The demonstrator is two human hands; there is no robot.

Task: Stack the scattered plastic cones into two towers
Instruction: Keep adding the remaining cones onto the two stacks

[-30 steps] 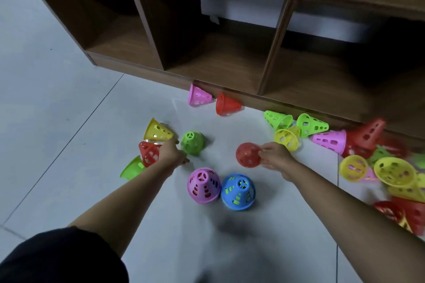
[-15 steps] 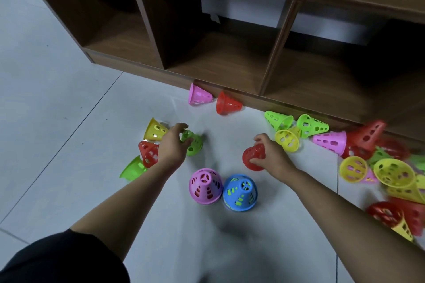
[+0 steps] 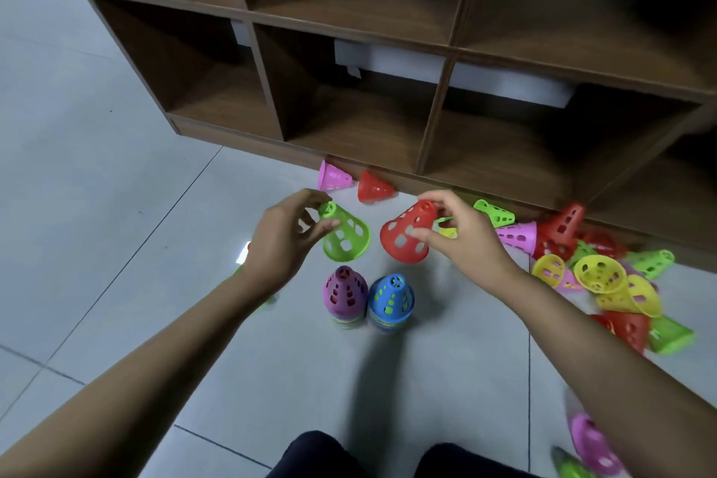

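Two short towers stand side by side on the floor: one topped by a pink cone (image 3: 345, 293), one topped by a blue cone (image 3: 390, 299). Above and behind the pink tower, my left hand (image 3: 281, 241) pinches a green cone (image 3: 346, 235) by its narrow tip, lifted off the floor and tilted. My right hand (image 3: 463, 239) pinches a red cone (image 3: 405, 239) near its tip, also raised and tilted, above the blue tower. Several loose cones lie in a heap (image 3: 605, 275) at the right.
A brown wooden cubby shelf (image 3: 434, 128) runs across the back. A pink cone (image 3: 333, 177) and a red cone (image 3: 374, 188) lie against its base. More cones lie at the bottom right corner (image 3: 589, 446). My dark-clad knees (image 3: 388, 458) show at the bottom edge.
Both hands have lifted their cones off the floor, green in the left and red in the right, and brought them up over the two towers. The camera has tilted up.
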